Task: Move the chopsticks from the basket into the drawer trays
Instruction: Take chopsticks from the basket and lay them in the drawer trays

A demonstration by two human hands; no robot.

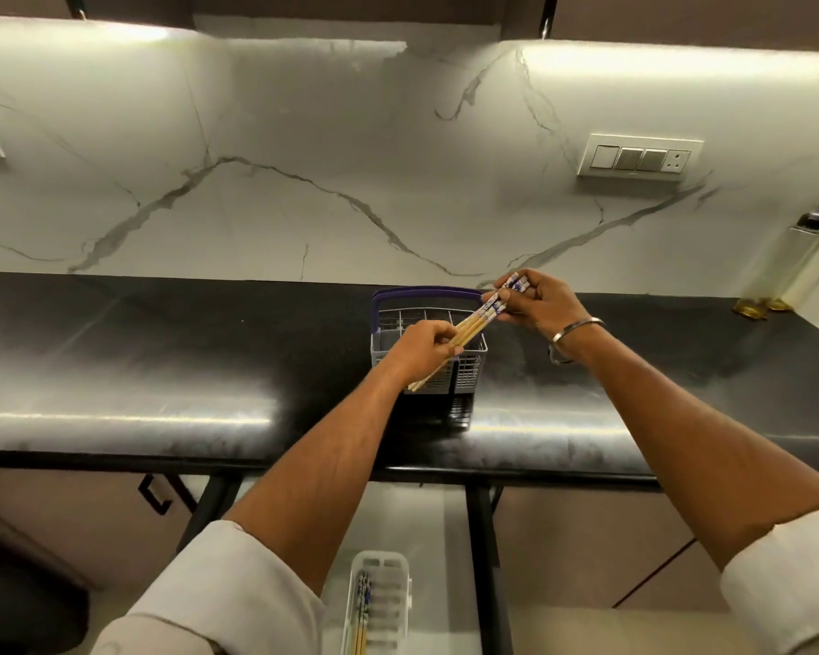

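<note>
**Chopsticks held over the basket**

The bundle of chopsticks (pixel 469 323) is hanging slantwise just above the basket (pixel 426 342) on the black counter (pixel 162 352). The left hand (pixel 424 345) is gripping the plain ends; the right hand (pixel 540 300) is pinching the patterned tops. Below, a white drawer tray (pixel 384 602) is holding other chopsticks (pixel 361 612).

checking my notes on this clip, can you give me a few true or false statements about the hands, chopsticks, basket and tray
1. Both hands hold one bundle of chopsticks. True.
2. The left hand grips the patterned ends. False: the right hand holds those; the left grips the plain wooden part.
3. The basket stands on the black counter. True.
4. The white tray below the counter holds no chopsticks. False: a few already lie in it.
5. The bundle rests inside the basket. False: it is held above it.
</note>
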